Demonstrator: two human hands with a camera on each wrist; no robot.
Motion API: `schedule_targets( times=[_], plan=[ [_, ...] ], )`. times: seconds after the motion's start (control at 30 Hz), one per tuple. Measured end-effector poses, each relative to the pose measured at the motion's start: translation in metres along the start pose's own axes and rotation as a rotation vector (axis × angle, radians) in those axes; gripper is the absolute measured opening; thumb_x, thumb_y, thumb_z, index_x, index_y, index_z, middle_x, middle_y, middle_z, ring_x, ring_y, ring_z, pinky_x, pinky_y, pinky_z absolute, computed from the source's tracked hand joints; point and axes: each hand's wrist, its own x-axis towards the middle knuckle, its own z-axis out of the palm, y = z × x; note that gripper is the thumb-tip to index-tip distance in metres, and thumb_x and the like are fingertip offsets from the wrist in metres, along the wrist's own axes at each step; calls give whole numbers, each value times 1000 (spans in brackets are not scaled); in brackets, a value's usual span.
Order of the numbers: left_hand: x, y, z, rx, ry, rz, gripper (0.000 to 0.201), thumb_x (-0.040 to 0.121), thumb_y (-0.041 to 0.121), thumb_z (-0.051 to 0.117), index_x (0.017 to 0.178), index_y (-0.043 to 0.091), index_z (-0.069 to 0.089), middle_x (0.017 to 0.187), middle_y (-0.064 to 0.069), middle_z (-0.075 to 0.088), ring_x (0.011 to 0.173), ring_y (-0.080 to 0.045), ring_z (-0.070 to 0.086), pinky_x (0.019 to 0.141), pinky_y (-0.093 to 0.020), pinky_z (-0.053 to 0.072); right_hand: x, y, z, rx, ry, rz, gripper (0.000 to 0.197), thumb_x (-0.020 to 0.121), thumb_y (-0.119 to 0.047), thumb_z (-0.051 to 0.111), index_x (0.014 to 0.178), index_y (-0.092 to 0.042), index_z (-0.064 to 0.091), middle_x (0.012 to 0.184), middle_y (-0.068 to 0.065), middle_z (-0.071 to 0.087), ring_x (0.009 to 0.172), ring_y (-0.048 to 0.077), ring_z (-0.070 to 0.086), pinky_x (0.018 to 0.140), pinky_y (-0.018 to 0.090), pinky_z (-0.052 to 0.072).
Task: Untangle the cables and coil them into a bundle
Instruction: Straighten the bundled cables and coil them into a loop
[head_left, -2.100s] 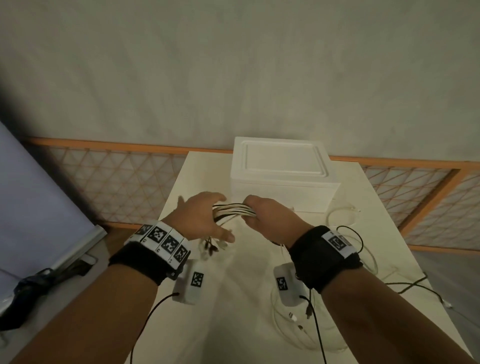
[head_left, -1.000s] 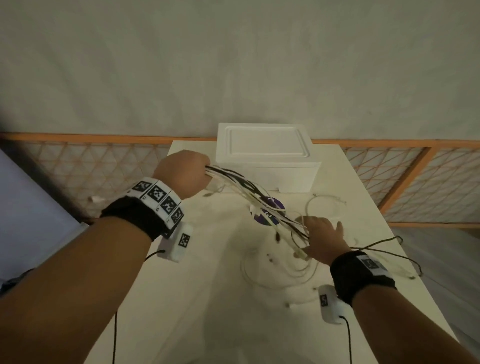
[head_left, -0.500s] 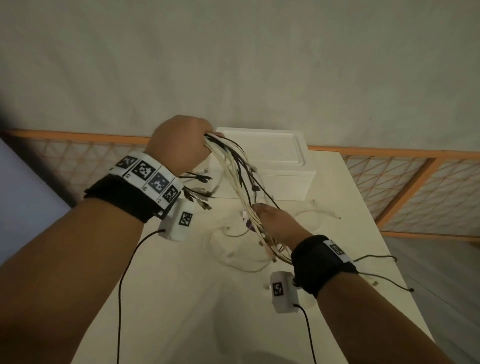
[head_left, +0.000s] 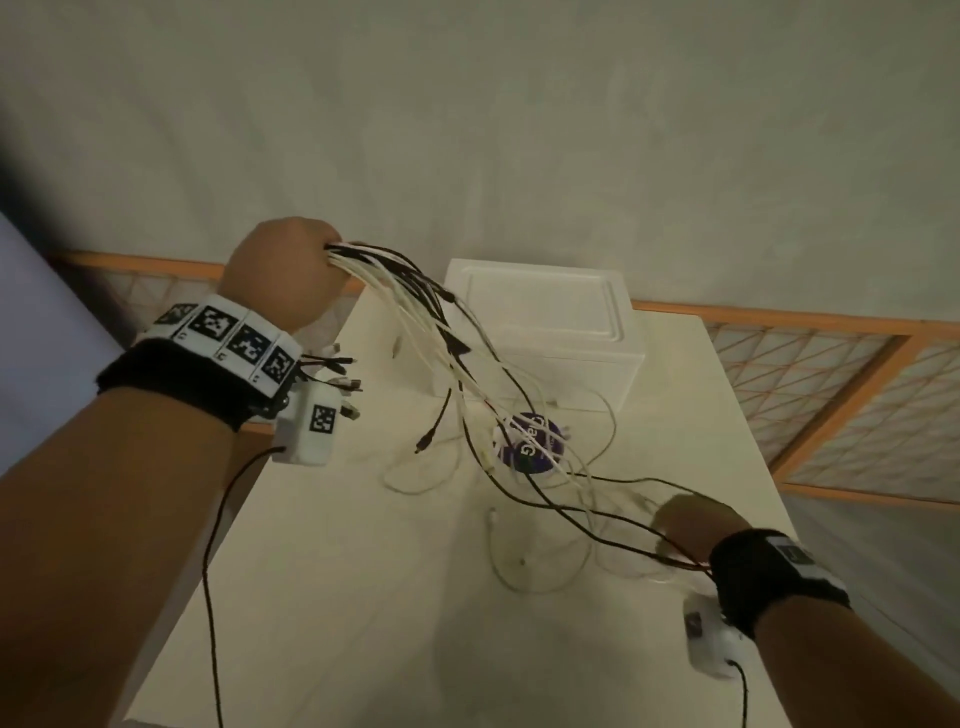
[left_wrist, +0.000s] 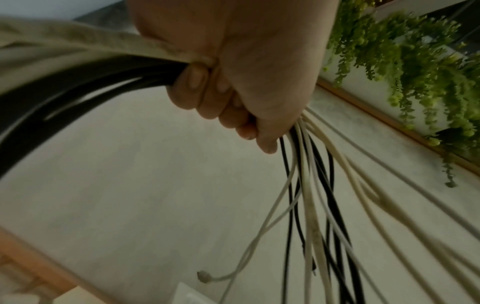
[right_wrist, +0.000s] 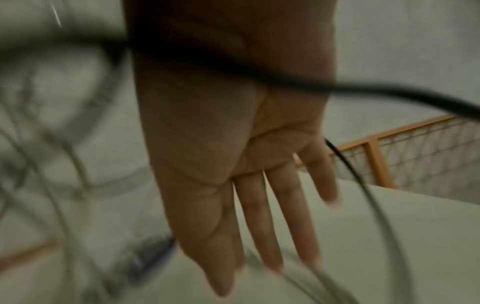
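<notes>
Hands (head_left: 283, 275) spread cables (head_left: 441, 332) farther apart.

The head view looks down from above the bench (head_left: 363, 597). Each wrist view sits close along its palm, facing the fingers (left_wrist: 197, 90); all share the cables (head_left: 415, 306).

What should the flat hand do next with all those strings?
Probably close the right hand around the slack cables draped at its wrist: its fingers are straight and hold nothing, while the left hand grips the raised bunch, so the loose ends trail over the table.
</notes>
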Motion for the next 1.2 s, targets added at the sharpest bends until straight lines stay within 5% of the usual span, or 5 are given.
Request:
schedule_targets(
  times=[0.13,0.3,0.57,0.9,1.2],
  plan=[
    [-7,21,6,-24,-10,23,38,81,32,46,81,2,68,74,-18,65,70,-32,58,62,-33,42,-56,-50,-98,623,190,-331,17,88,-13,60,81,-22,73,83,-7,72,80,12,71,71,17,49],
    [-15,58,7,-48,-9,140,33,81,26,48,84,1,69,77,-19,66,74,-35,59,65,-41,48,-109,-123,-172,1000,960,-734,28,76,-21,76,97,-22,57,98,-11,61,88,7,58,77,16,44],
    [0,20,-34,-53,240,11,32,84,17,48,90,-7,69,88,-29,65,84,-40,61,68,-38,42,-4,-112,-31,509,453,-295,17,82,-21,56,96,-23,64,100,2,67,98,24,62,86,37,49],
    [10,-13,-40,24,262,-197,18,87,10,51,77,8,66,66,-18,56,57,-21,46,53,-29,35,10,16,30,438,167,63,102,71,-74,59,150,-20,24,156,6,23,143,29,21,114,43,20],
    [9,-11,-46,27,173,-245,27,84,19,46,81,2,66,66,-16,55,58,-25,45,54,-27,33,-6,53,5,271,-28,140,74,73,-34,79,138,-23,46,151,1,34,137,21,35,109,30,30]
  ],
)
